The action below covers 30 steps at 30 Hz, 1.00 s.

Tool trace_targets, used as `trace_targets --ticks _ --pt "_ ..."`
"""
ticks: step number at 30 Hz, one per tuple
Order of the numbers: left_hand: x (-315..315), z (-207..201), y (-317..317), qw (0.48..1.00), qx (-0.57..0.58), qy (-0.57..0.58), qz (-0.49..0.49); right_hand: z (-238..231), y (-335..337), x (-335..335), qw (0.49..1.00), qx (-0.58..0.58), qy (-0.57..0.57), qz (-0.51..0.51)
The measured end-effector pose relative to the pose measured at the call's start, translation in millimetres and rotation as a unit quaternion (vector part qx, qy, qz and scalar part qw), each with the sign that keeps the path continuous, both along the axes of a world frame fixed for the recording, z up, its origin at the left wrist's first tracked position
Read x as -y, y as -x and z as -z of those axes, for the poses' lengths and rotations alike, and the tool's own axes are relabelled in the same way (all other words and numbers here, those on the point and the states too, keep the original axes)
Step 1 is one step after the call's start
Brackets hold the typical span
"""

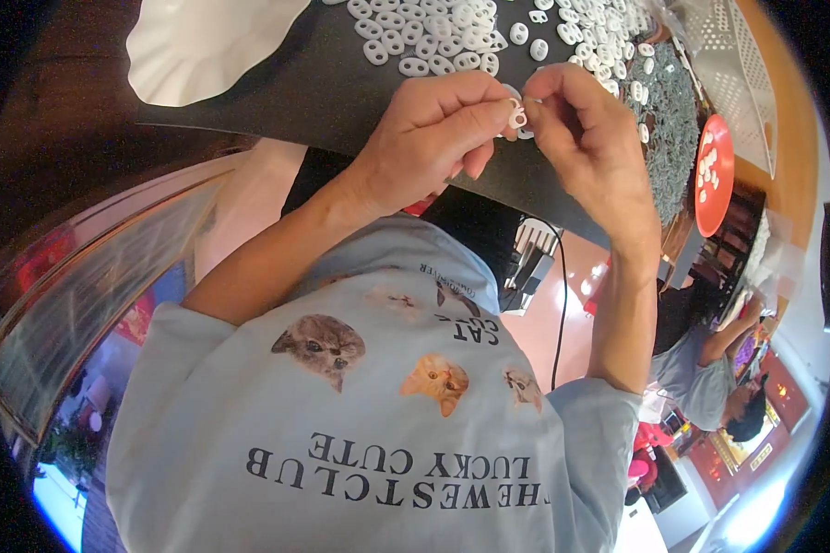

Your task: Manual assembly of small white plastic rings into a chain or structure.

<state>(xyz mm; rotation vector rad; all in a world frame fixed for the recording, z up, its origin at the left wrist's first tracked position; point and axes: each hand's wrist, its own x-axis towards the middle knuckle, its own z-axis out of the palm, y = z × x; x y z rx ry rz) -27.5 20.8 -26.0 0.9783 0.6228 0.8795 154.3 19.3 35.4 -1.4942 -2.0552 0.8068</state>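
Both hands meet over the near edge of the dark table. My left hand is closed in a pinch, thumb and forefinger on a small white two-holed piece that looks like part of a cord lock. Right beside it, my right hand is also closed, its thumb and fingertips pressed together close to that piece. Whatever lies between the right fingertips is too small and covered to name. Just beyond the hands spreads a heap of white two-holed oval pieces, with more white pieces farther right.
A white scalloped tray stands at the far left of the dark table. To the right lie a pile of small dark grey parts, a red dish with white bits, and a white perforated basket. Another person sits farther right.
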Motion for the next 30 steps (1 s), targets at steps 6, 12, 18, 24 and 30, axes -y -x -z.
trace_targets --ticks 6,12,18,24,30 --pt "-1.5 3.4 -2.5 1.000 -0.004 -0.013 -0.013 5.3 -8.3 -4.0 0.999 -0.037 0.014 0.001" --pt "-1.1 -5.4 5.7 0.999 -0.036 -0.019 0.008 -0.9 -36.8 -14.3 0.994 0.095 -0.016 0.049" --pt "1.4 -2.1 9.7 1.000 0.005 -0.029 0.008 3.4 -39.3 -14.7 0.989 0.124 -0.057 -0.051" --pt "2.3 2.2 9.0 0.997 0.026 -0.077 0.005 6.4 -17.9 -23.4 0.970 0.222 -0.045 -0.089" --pt "1.2 -2.9 12.4 0.993 -0.009 -0.119 0.011 -5.7 -13.6 -29.7 0.986 0.157 0.022 -0.060"
